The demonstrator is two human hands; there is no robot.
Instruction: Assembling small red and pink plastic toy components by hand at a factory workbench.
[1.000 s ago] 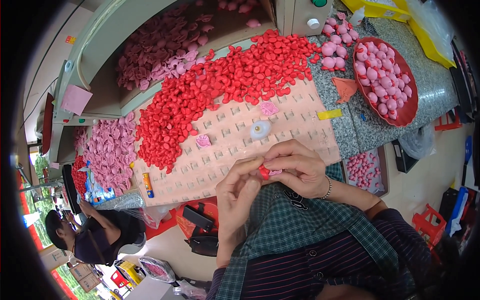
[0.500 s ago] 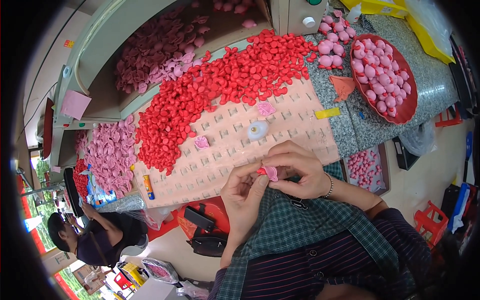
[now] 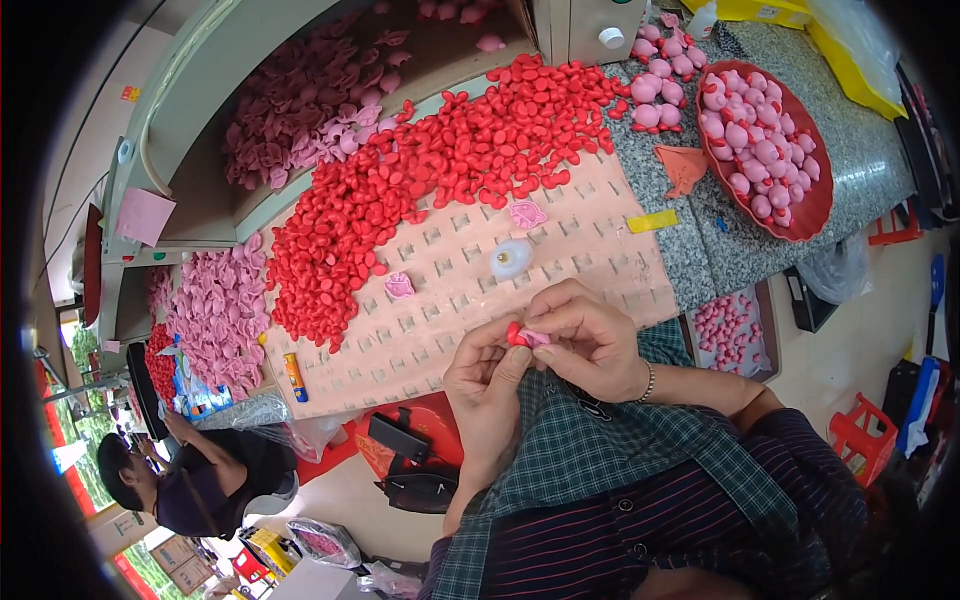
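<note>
Above my lap, at the bench's near edge, both hands meet. My left hand [image 3: 483,377] is closed, its thumb and fingers pinching a small red plastic piece [image 3: 516,334]. Against that piece sits a pink plastic part [image 3: 535,339], pinched by the fingertips of my right hand [image 3: 590,345]. The two pieces touch; how they fit together is partly hidden by my fingers. Two loose pink shell parts, one at the left [image 3: 399,286] and another farther back [image 3: 527,214], lie on the patterned mat [image 3: 440,325]. Between them and my hands rests a whitish oval dish [image 3: 511,259].
A heap of red pieces [image 3: 430,160] covers the mat's back, with pink shells [image 3: 215,320] piled at left. A red bowl [image 3: 825,205] of pink round figures stands at right. A glue stick [image 3: 295,377] lies near the front edge. Another person [image 3: 200,475] sits at left.
The pink part has turned between my fingers, and the red piece now shows more at its left side. My hands stay in nearly the same place.
</note>
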